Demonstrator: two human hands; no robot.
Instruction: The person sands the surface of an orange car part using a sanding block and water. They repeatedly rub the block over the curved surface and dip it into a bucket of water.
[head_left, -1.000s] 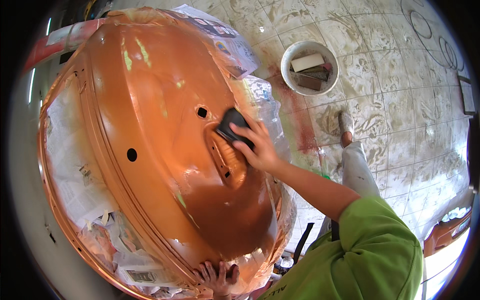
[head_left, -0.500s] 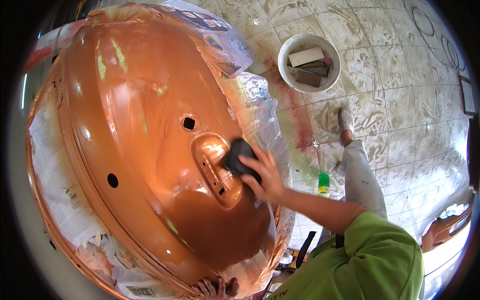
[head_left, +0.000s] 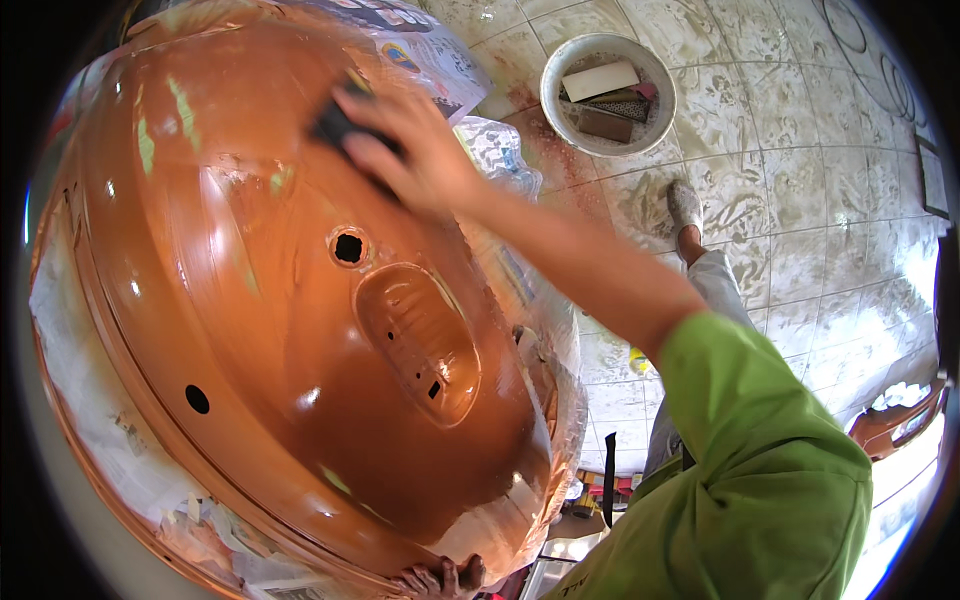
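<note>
- Grasps a black block [head_left: 350, 126] in the right hand [head_left: 428, 152], grip clenched around it; too blurred for finer detail.
- Holds the block at the upper right of an orange car-body panel [head_left: 270, 330], beyond a ragged-rimmed hole [head_left: 348, 248]; impossible to tell if pressed flat.
- Rests the left hand [head_left: 445, 580] on the panel's lower edge, fingers apart; cannot tell whether that grip clasps the edge.
- Shows a broad, bulging panel surface, copper-orange and glossy, with white glints and pale greenish streaks at upper left, deepening to brownish orange lower down.
- Dips into an oval recess [head_left: 452, 362] right of the middle, with small dark slots inside.
- Has another dark hole [head_left: 198, 399] at lower left, beside a long ridged edge.
- Bordered by whitish masking paper [head_left: 80, 375] on the left and crinkled clear film [head_left: 568, 400] on the right.
- Near a pale round basin [head_left: 673, 98] of assorted blocks on the smeared tiled floor [head_left: 800, 190].
</note>
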